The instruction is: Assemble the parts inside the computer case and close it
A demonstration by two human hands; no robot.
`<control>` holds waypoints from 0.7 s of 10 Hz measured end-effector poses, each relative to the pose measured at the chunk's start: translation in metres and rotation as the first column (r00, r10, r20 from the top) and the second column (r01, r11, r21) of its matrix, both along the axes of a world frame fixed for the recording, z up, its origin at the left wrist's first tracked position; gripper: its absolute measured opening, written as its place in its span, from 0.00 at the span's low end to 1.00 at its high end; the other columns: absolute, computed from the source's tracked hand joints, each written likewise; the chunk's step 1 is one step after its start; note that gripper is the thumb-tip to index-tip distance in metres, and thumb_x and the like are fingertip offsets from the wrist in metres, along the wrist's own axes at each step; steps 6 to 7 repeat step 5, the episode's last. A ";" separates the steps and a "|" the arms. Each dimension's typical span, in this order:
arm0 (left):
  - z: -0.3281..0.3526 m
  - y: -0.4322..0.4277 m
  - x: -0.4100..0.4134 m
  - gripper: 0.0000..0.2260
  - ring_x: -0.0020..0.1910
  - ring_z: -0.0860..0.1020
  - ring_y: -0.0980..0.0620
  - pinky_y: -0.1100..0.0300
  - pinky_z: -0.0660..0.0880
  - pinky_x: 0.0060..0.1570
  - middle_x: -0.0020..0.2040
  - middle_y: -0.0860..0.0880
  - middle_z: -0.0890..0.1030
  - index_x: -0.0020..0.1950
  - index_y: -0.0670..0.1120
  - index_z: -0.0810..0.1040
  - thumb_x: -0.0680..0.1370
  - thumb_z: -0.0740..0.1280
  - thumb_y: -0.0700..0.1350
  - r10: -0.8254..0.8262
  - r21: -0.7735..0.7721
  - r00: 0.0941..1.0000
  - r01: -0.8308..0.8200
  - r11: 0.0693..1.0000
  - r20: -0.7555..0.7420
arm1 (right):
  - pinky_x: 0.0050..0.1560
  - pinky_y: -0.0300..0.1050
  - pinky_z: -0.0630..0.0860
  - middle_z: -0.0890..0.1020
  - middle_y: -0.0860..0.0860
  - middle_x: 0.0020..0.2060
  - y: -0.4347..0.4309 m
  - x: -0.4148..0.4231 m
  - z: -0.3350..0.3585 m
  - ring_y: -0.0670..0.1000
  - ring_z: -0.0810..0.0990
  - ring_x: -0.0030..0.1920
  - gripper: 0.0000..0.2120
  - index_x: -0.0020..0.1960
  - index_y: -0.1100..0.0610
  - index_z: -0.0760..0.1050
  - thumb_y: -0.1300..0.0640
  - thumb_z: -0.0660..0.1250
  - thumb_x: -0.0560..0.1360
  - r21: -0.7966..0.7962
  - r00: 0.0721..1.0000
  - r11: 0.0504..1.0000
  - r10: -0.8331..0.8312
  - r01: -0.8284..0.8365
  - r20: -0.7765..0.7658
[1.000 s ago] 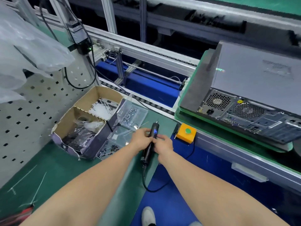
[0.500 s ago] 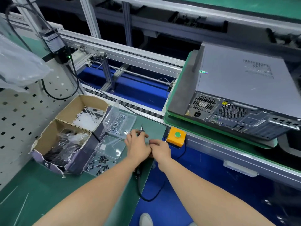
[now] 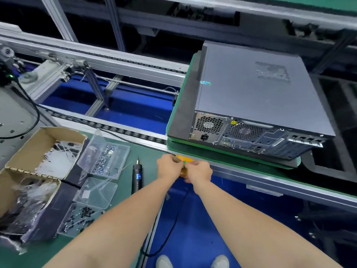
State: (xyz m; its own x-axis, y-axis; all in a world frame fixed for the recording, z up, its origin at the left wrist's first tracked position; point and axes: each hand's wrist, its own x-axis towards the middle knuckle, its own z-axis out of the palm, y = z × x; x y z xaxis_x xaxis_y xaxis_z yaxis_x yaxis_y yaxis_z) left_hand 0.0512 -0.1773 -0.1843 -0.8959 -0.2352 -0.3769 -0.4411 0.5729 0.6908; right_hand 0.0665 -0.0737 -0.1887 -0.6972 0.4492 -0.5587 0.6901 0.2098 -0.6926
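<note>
The computer case (image 3: 251,89) lies shut on its green tray (image 3: 202,149), so the building looks done. The screwdriver (image 3: 137,176) lies alone on the desk (image 3: 143,149). The right hand (image 3: 200,171) grips the orange box (image 3: 190,160) with the green button. The left hand (image 3: 169,167) curls over it; I cannot tell if it holds. Only sending the case off seems left.

Bare forearms (image 3: 123,219), left hand (image 3: 169,167) and right hand (image 3: 200,172); pale grey shoes (image 3: 163,262).
</note>
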 end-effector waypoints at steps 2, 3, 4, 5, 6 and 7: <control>-0.003 0.002 -0.004 0.03 0.40 0.77 0.56 0.69 0.67 0.31 0.41 0.51 0.83 0.40 0.50 0.82 0.71 0.71 0.41 0.013 0.025 1.000 -0.013 1.000 0.014 | 0.38 0.51 0.87 0.87 0.53 0.40 0.009 -0.006 -0.003 0.54 0.87 0.33 0.02 0.46 0.53 0.84 0.58 0.75 0.73 -0.041 1.000 0.999 0.026 -0.026 -0.002; -0.005 0.011 0.008 0.01 0.38 0.77 0.56 0.69 0.66 0.30 0.39 0.50 0.81 0.44 0.46 0.78 0.74 0.69 0.41 0.037 0.043 0.998 -0.036 0.998 -0.043 | 0.48 0.53 0.86 0.86 0.51 0.45 0.011 0.003 -0.007 0.54 0.87 0.44 0.03 0.50 0.54 0.84 0.57 0.74 0.77 -0.100 0.996 0.993 0.048 -0.056 -0.081; -0.001 0.026 0.018 0.05 0.37 0.78 0.54 0.63 0.69 0.32 0.37 0.50 0.80 0.42 0.47 0.75 0.78 0.67 0.45 0.077 0.053 0.991 -0.072 0.996 -0.107 | 0.47 0.46 0.80 0.83 0.48 0.44 0.013 0.017 -0.002 0.51 0.82 0.47 0.02 0.49 0.55 0.80 0.58 0.69 0.80 0.022 0.964 0.984 0.177 -0.176 -0.196; 0.000 0.035 0.040 0.09 0.37 0.79 0.52 0.53 0.77 0.37 0.37 0.51 0.80 0.42 0.49 0.74 0.81 0.64 0.48 0.075 0.047 0.985 -0.068 0.997 -0.154 | 0.44 0.49 0.75 0.80 0.50 0.46 0.015 0.038 0.003 0.52 0.78 0.47 0.06 0.49 0.58 0.75 0.58 0.62 0.84 0.199 0.880 0.906 0.414 -0.373 -0.231; 0.000 0.035 0.040 0.09 0.37 0.79 0.52 0.53 0.77 0.37 0.37 0.51 0.80 0.42 0.49 0.74 0.81 0.64 0.48 0.075 0.047 0.985 -0.068 0.997 -0.154 | 0.44 0.49 0.75 0.80 0.50 0.46 0.015 0.038 0.003 0.52 0.78 0.47 0.06 0.49 0.58 0.75 0.58 0.62 0.84 0.199 0.880 0.906 0.414 -0.373 -0.231; 0.000 0.035 0.040 0.09 0.37 0.79 0.52 0.53 0.77 0.37 0.37 0.51 0.80 0.42 0.49 0.74 0.81 0.64 0.48 0.075 0.047 0.985 -0.068 0.997 -0.154 | 0.44 0.49 0.75 0.80 0.50 0.46 0.015 0.038 0.003 0.52 0.78 0.47 0.06 0.49 0.58 0.75 0.58 0.62 0.84 0.199 0.880 0.906 0.414 -0.373 -0.231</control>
